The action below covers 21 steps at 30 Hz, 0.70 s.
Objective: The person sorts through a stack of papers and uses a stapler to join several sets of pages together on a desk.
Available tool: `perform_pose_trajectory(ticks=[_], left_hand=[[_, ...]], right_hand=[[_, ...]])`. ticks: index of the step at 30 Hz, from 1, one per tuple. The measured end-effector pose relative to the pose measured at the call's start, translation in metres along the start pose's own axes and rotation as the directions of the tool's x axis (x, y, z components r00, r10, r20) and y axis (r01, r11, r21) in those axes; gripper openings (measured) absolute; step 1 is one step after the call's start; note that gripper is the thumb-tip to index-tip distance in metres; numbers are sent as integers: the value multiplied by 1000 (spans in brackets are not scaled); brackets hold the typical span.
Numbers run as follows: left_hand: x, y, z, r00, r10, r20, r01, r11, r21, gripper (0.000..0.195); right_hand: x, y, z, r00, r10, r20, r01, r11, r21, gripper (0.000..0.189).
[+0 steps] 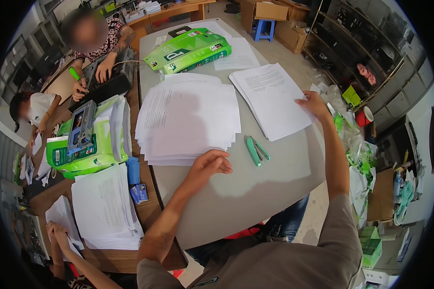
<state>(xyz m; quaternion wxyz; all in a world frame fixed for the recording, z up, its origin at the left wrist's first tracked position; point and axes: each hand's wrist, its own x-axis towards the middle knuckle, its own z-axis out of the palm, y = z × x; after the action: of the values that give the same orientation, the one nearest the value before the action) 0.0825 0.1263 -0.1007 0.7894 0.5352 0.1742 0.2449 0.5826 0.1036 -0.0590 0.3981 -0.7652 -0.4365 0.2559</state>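
Note:
My right hand [312,104] is at the right edge of a stack of printed sheets [271,99], its fingertips pinching the paper's margin. My left hand [211,164] hovers by the front edge of a wider, fanned stack of printed paper [188,115], loosely curled with nothing seen in it. Between the two stacks, nearer to me, a mint-green stapler [256,151] lies on the grey table [231,206]. Shadow falls across the wide stack.
Green paper-ream packs [191,48] lie at the table's far end. On the adjoining wooden table, another pack [94,144] carries a metal drive bay [81,124], beside a paper stack [103,209] and small blue boxes [139,193]. Other people work on the left, one holding a green-handled screwdriver [74,74].

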Motion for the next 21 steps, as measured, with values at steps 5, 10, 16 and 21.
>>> perform_pose_trajectory(ticks=[5,10,16,21], left_hand=[[7,-1,3,999,9,43,-8,1000,-23,25],[2,-1,-1,1000,6,22,-5,1000,-26,26],[4,0,1,999,6,32,-5,999,-34,26],[1,4,2,1000,17,5,-17,1000,-13,25]], right_hand=[[24,27,-21,990,-122,-66,105,968,-226,60],[14,-4,-1,990,-118,-74,73,889,-452,66],[7,11,11,951,-252,-178,150,882,-447,65],[2,20,32,871,-430,-239,245,801,-546,51]])
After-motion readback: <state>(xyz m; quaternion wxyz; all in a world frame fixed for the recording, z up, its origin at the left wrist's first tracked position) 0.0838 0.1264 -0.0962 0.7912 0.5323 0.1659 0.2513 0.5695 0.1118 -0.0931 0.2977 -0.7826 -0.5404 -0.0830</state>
